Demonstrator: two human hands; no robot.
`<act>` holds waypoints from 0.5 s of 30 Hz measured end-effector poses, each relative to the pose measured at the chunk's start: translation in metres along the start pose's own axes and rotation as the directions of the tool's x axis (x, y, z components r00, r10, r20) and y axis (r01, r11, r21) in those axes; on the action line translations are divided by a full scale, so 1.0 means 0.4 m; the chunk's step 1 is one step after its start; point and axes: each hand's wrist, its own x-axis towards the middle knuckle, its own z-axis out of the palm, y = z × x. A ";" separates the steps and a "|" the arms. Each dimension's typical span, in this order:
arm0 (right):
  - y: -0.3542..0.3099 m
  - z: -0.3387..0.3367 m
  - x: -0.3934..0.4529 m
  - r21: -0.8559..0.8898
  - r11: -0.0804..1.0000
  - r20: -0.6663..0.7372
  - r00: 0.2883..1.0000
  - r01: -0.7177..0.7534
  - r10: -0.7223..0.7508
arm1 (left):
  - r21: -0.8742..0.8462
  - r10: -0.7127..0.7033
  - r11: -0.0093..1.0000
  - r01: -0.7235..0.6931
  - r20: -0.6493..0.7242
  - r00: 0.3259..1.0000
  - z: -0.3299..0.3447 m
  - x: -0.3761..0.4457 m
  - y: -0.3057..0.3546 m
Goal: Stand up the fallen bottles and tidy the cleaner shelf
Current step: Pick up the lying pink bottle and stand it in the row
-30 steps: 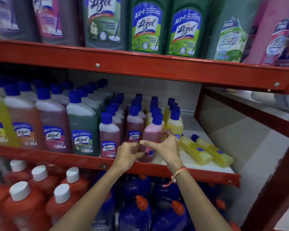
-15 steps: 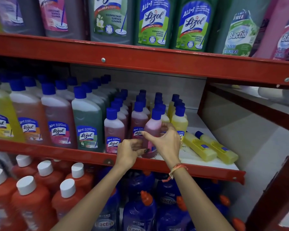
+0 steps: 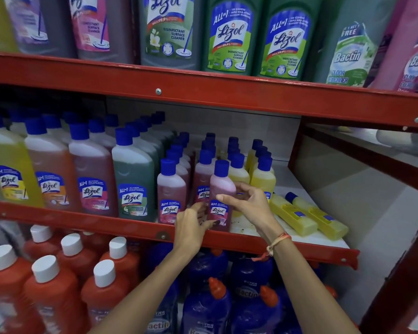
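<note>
Pink liquid fills the small bottle (image 3: 219,196), blue-capped, upright at the middle shelf (image 3: 287,247) front, centre frame. Left hand (image 3: 193,227) grips its base; right hand (image 3: 250,206) half-open, fingertips touching its shoulder. Likely stiff plastic, moderately heavy, slick label: hold the waist. Two yellow bottles (image 3: 307,215) lie fallen right.

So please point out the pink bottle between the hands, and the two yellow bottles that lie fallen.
pink bottle (image 3: 222,186), head view, upper body under the cap.
nearer fallen yellow bottle (image 3: 291,216), head view, middle of its side.
farther fallen yellow bottle (image 3: 320,218), head view, middle of its side.
</note>
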 end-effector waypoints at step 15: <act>0.005 0.061 0.001 0.157 0.987 0.055 0.998 -0.019 0.010 | 0.332 0.038 0.943 0.012 -0.141 0.989 -0.008 -0.052 0.008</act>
